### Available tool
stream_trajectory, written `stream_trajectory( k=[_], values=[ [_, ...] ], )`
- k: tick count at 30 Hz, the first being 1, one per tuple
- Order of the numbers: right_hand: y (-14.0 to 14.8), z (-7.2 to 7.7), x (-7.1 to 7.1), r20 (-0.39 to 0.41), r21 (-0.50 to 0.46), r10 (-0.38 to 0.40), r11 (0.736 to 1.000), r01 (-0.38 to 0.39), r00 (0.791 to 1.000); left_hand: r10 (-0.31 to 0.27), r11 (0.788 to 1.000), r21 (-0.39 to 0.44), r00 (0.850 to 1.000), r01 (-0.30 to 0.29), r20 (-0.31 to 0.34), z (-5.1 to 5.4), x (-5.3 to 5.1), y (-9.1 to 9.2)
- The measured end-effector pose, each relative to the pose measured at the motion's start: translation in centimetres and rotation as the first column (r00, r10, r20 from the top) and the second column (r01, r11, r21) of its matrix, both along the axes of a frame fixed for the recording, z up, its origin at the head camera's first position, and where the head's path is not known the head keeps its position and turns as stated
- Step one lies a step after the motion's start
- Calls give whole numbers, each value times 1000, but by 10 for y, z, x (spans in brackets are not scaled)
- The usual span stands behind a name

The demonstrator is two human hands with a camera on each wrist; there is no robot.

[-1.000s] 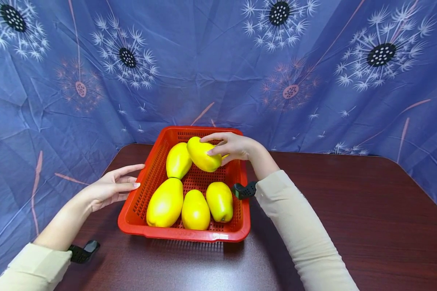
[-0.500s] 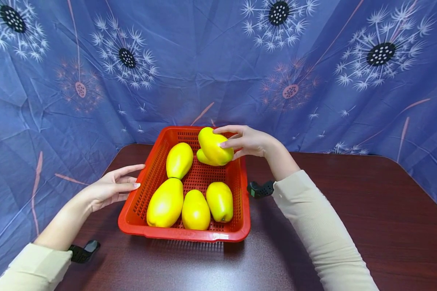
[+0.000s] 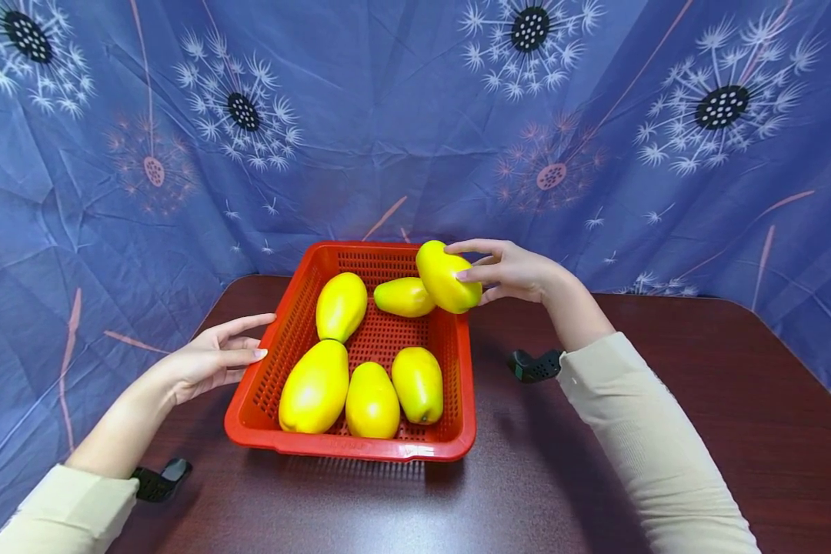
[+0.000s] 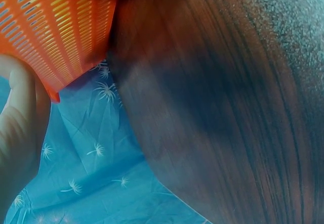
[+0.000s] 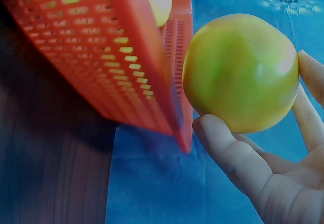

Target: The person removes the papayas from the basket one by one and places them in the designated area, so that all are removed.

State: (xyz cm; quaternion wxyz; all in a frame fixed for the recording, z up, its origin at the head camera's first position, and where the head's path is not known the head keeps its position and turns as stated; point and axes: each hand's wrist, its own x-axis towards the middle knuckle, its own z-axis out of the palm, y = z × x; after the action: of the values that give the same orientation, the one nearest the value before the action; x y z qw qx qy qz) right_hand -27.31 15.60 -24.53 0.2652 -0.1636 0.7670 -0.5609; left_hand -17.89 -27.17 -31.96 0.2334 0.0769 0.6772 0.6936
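Note:
My right hand (image 3: 508, 271) grips a yellow mango (image 3: 446, 275) between thumb and fingers, above the back right rim of a red plastic basket (image 3: 349, 443). In the right wrist view, the held mango (image 5: 240, 75) shows a greenish end and is just outside the basket wall (image 5: 144, 47). Several more yellow fruits lie inside, among them a large one (image 3: 315, 387) at the front left and a smaller one (image 3: 403, 297) near the back, partly hidden by the held mango. My left hand (image 3: 211, 358) touches the basket's left rim with mostly straight fingers.
The basket stands on a dark brown wooden table (image 3: 654, 385), whose surface extends to the right. Behind the table hangs a blue cloth (image 3: 402, 115) with dandelion prints. Each wrist carries a black camera, the right one (image 3: 535, 367) near the basket's right side.
My right hand has carried the mango rightward and slightly up from over the basket's back to its right rim. A fruit beneath it has come into view. The left hand stays put.

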Motion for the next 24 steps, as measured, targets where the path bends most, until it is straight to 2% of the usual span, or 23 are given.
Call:
stream_trajectory(
  k=[13,24],
  values=[
    [37,-9,11,-20,28,-88,996,89,996,-14,1000,17,1000,15,-12,0,-1,0],
    [62,-27,21,-9,4,-145,989,145,989,-16,999,38,1000,17,-13,-3,0,0]
  ],
)
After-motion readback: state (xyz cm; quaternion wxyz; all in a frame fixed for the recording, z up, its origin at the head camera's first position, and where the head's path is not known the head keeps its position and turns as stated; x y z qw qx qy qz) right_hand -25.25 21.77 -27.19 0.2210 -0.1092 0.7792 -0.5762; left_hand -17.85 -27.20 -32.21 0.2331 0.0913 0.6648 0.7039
